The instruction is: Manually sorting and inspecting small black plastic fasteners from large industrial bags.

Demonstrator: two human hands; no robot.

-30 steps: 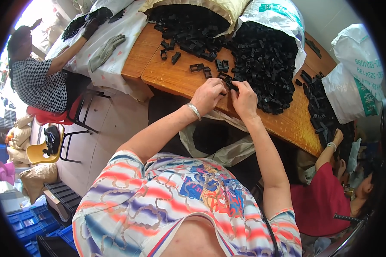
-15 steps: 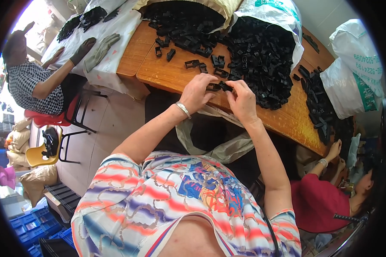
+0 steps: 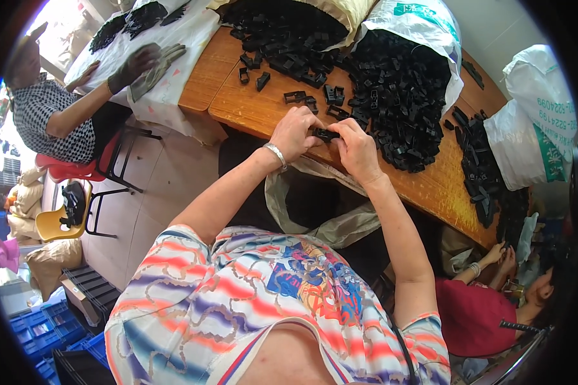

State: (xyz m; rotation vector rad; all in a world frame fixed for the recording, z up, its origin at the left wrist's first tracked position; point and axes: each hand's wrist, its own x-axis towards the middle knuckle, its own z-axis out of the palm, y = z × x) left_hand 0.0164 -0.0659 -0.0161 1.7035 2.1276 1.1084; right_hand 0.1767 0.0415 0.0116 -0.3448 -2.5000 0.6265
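Note:
Between my two hands, just off the near edge of the wooden table, is a small black plastic part (image 3: 325,135). My left hand (image 3: 295,133) grips its left end with thumb and fingers, a silver bracelet at the wrist. On the other end, my right hand (image 3: 358,151) pinches with thumb and forefinger. Fingers cover much of the part, so its full shape is hidden. Several loose black plastic frames (image 3: 295,97) lie on the tabletop beyond my left hand. A big heap of similar black pieces (image 3: 401,102) spreads beyond my right hand.
White sacks (image 3: 424,22) and a tan sack (image 3: 340,16) stand along the table's (image 3: 247,109) far side. At left, a person in a checked shirt (image 3: 54,119) sits by a cloth-covered table. At right, a person in red (image 3: 475,314) works. Beige fabric (image 3: 279,199) hangs below my hands.
My hands have drawn the part together between them, where it showed as two dark pieces before. The view has shifted slightly. The gloved hand at left has lifted and blurred.

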